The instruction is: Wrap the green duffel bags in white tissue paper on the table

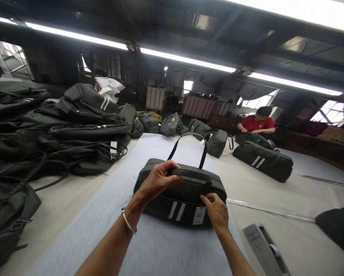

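Observation:
A dark green duffel bag (160, 205) with two white stripes lies on the pale blue sheet (172, 249) in front of me. One strap (204, 153) arches up behind it. My left hand (163, 177) is at the bag's top edge, thumb and fingers apart around the near handle, with nothing visibly gripped. At the bag's right front, my right hand (216, 209) pinches the red string (203, 191) of a white tag (199, 216). The tag hangs against the bag's front, right of the stripes.
Many dark bags (85, 130) are piled at the left. A grey tape dispenser (264, 249) lies at the lower right. More bags (262, 161) stand across the table, where a person in red (256, 124) handles one. Another bag (338, 230) sits at the right edge.

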`<move>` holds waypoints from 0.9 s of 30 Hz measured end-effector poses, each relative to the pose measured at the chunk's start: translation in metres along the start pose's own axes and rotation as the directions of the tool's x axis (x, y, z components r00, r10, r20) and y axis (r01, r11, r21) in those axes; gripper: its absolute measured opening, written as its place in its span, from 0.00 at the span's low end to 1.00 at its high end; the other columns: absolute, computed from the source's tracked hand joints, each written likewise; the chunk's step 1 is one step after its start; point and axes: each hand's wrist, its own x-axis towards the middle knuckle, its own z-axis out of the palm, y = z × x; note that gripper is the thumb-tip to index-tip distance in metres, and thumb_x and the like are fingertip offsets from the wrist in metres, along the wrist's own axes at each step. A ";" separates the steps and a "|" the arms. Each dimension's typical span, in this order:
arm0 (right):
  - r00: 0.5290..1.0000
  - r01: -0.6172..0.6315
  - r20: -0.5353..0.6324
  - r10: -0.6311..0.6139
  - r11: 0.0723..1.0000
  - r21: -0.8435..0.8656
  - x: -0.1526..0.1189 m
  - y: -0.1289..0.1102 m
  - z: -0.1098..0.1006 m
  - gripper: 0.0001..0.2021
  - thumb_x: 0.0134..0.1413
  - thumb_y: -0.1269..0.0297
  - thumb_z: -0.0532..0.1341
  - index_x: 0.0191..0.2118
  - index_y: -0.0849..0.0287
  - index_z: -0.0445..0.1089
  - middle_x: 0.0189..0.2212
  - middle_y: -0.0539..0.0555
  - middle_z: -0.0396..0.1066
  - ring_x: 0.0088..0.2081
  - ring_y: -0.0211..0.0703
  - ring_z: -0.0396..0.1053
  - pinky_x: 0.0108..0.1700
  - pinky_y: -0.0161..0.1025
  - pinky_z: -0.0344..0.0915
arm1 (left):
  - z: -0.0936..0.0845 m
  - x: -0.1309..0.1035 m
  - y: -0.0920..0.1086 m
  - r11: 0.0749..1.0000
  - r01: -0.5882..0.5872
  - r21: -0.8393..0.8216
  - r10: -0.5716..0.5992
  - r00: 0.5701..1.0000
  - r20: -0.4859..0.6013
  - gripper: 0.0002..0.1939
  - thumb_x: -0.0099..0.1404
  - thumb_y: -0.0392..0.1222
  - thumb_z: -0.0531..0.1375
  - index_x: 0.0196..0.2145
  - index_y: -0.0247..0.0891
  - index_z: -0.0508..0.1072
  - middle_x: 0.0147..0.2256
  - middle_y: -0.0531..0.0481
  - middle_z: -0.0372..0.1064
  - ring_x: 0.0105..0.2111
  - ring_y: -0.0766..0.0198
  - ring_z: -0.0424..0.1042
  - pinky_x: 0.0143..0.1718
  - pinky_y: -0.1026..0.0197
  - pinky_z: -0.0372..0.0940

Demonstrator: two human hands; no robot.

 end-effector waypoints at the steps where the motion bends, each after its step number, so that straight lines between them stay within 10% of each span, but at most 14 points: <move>1: 1.000 -0.013 -0.009 0.013 1.000 0.013 0.002 -0.003 0.001 0.16 0.45 0.45 0.60 0.29 0.53 0.72 0.27 0.53 0.76 0.32 0.51 0.73 0.35 0.43 0.63 | -0.001 -0.002 0.003 1.000 0.007 -0.010 -0.007 1.000 0.021 0.11 0.56 0.43 0.68 0.34 0.39 0.72 0.30 0.56 0.65 0.31 0.67 0.62 0.33 0.66 0.58; 10: 0.992 0.082 0.065 -0.106 0.950 0.300 -0.007 -0.039 -0.029 0.14 0.45 0.49 0.60 0.21 0.52 0.65 0.19 0.49 0.71 0.26 0.49 0.71 0.30 0.44 0.68 | -0.011 -0.008 0.010 1.000 0.008 0.030 -0.008 1.000 0.009 0.13 0.61 0.51 0.63 0.32 0.38 0.72 0.27 0.58 0.63 0.28 0.67 0.59 0.31 0.64 0.55; 17: 0.952 0.156 0.127 -0.277 0.802 0.576 -0.019 -0.140 -0.086 0.16 0.53 0.47 0.61 0.30 0.53 0.62 0.20 0.45 0.64 0.20 0.38 0.62 0.25 0.37 0.66 | 0.011 0.004 0.011 0.986 0.017 0.166 -0.018 1.000 0.004 0.15 0.58 0.51 0.65 0.39 0.39 0.75 0.29 0.55 0.70 0.31 0.63 0.67 0.34 0.62 0.60; 24: 0.633 0.489 0.466 -0.618 0.786 0.378 -0.059 -0.222 -0.106 0.12 0.57 0.52 0.61 0.36 0.56 0.74 0.24 0.48 0.71 0.26 0.39 0.70 0.30 0.35 0.68 | 0.008 0.006 0.006 0.847 0.064 -0.528 0.016 0.989 0.146 0.36 0.66 0.68 0.51 0.59 0.39 0.64 0.49 0.40 0.72 0.44 0.55 0.73 0.46 0.54 0.65; 27: 0.716 0.483 0.356 -0.601 0.794 0.368 -0.059 -0.215 -0.106 0.14 0.57 0.52 0.61 0.41 0.56 0.73 0.28 0.50 0.73 0.28 0.41 0.72 0.30 0.37 0.71 | -0.006 0.004 0.007 0.789 0.123 -0.602 -0.019 0.984 0.176 0.33 0.57 0.55 0.68 0.55 0.35 0.69 0.38 0.44 0.75 0.38 0.59 0.74 0.46 0.58 0.65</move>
